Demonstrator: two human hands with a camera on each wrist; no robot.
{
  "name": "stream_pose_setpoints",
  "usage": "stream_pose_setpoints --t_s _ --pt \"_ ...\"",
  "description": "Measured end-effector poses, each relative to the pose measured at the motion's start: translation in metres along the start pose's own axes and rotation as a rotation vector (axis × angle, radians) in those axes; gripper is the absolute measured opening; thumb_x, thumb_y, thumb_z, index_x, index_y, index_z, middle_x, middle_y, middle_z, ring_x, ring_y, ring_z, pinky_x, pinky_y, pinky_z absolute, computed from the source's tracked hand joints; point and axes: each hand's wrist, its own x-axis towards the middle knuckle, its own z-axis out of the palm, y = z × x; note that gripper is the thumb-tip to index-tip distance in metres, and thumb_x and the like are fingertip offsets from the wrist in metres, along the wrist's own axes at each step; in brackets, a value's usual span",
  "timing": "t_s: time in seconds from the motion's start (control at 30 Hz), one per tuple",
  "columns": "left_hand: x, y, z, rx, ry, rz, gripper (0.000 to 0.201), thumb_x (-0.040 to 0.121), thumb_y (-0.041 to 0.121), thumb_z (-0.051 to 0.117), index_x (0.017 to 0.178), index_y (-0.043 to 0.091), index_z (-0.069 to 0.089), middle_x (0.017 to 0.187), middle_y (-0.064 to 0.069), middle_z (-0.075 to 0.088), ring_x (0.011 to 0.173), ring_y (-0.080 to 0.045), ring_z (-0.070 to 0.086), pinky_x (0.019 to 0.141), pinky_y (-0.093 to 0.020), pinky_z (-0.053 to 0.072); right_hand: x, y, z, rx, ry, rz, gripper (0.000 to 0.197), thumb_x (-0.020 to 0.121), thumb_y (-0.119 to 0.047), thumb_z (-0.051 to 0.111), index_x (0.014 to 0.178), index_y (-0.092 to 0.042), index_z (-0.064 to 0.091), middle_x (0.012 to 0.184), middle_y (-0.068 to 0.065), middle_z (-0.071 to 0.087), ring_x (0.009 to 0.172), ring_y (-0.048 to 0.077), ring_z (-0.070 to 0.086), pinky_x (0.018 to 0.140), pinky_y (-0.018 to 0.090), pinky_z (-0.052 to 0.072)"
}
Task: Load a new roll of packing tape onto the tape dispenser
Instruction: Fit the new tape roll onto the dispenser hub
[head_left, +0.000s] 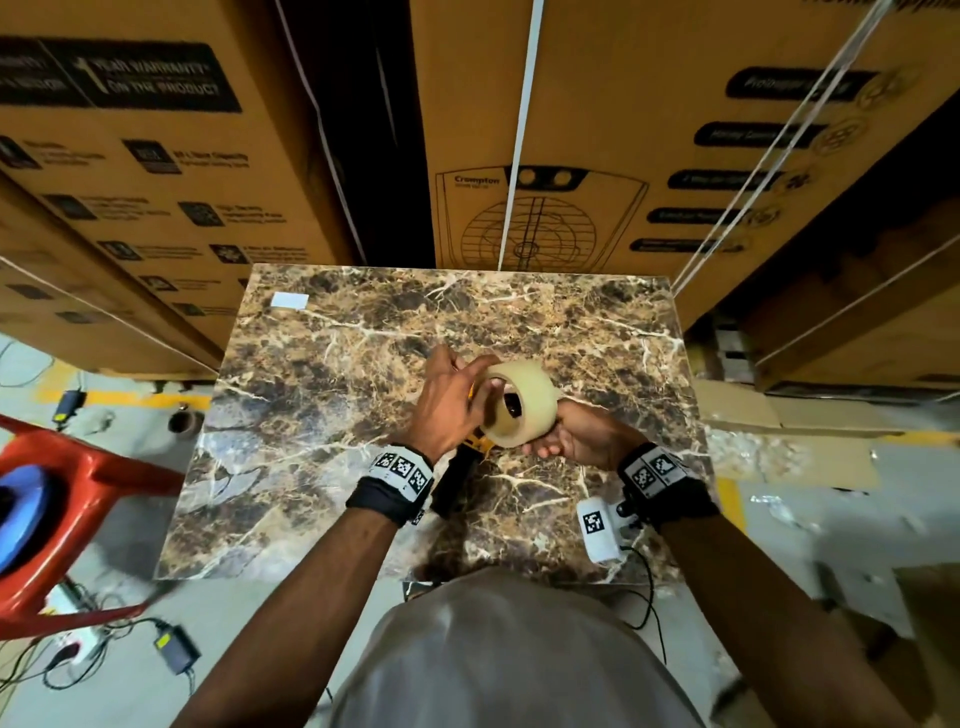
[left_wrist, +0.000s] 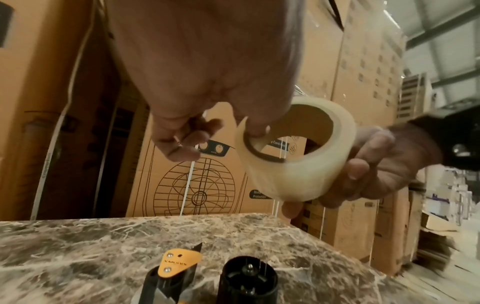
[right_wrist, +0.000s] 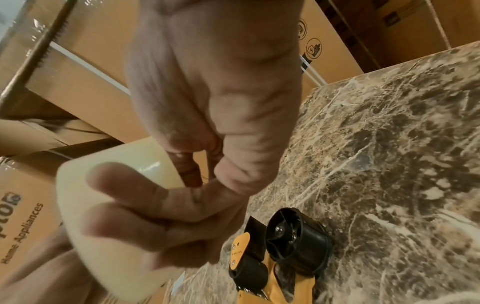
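Note:
A roll of clear packing tape (head_left: 522, 408) is held in the air above the marble table (head_left: 337, 467). My right hand (head_left: 550, 441) grips it from below and behind, fingers wrapped round its outer face (right_wrist: 124, 207). My left hand (head_left: 467, 379) is at the roll's near rim, its thumb (left_wrist: 255, 129) pressing on the edge beside a small raised flap of tape, the other fingers curled. The yellow and black tape dispenser (head_left: 465, 467) lies on the table under the hands. Its black hub (left_wrist: 249, 277) stands bare, with the yellow plate (left_wrist: 179, 265) beside it, also seen in the right wrist view (right_wrist: 293, 240).
Tall cardboard boxes (head_left: 597, 156) stand close behind the table. A red plastic chair (head_left: 78, 467) is at the left. A white tagged device (head_left: 600, 525) with a cable lies at the table's near right. A white label (head_left: 290, 300) sits at the far left corner.

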Motion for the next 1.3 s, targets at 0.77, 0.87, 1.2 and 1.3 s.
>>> stream_pose_setpoints --t_s 0.77,0.87,1.2,1.3 --pt "0.016 -0.016 0.031 -0.354 -0.163 -0.459 0.024 0.090 0.019 0.068 0.113 0.010 0.066 0.102 -0.010 0.075 0.081 -0.026 0.075 0.074 -0.044 0.064 0.023 0.017 0.013 -0.331 0.553 -0.462 0.046 0.093 0.002 0.064 0.138 -0.009 0.062 0.125 0.005 0.071 0.088 0.009 0.074 0.070 0.032 0.064" --pt "0.014 -0.004 0.026 -0.468 -0.202 -0.494 0.025 0.094 0.015 0.065 0.118 0.019 0.060 0.101 -0.007 0.074 0.081 -0.028 0.076 0.075 -0.043 0.064 0.021 0.011 0.015 -0.318 0.595 -0.489 0.045 0.096 -0.002 0.061 0.141 -0.011 0.059 0.107 -0.002 0.074 0.086 0.023 0.076 0.074 0.043 0.065" --pt "0.022 -0.004 0.015 -0.258 -0.288 -0.474 0.039 0.095 0.047 0.061 0.112 0.012 0.064 0.085 -0.005 0.076 0.069 -0.024 0.075 0.070 -0.044 0.063 0.041 0.011 0.005 -0.596 0.620 -0.381 0.045 0.092 -0.023 0.070 0.136 -0.026 0.060 0.129 0.002 0.064 0.120 0.025 0.059 0.103 0.050 0.054" --pt "0.023 -0.006 0.010 -0.242 -0.366 -0.384 0.029 0.099 0.038 0.060 0.115 0.014 0.061 0.085 -0.006 0.074 0.068 -0.025 0.074 0.064 -0.040 0.063 0.034 0.003 0.004 -0.608 0.500 -0.434 0.047 0.093 -0.015 0.068 0.139 -0.024 0.059 0.140 0.003 0.061 0.119 0.026 0.064 0.098 0.051 0.057"
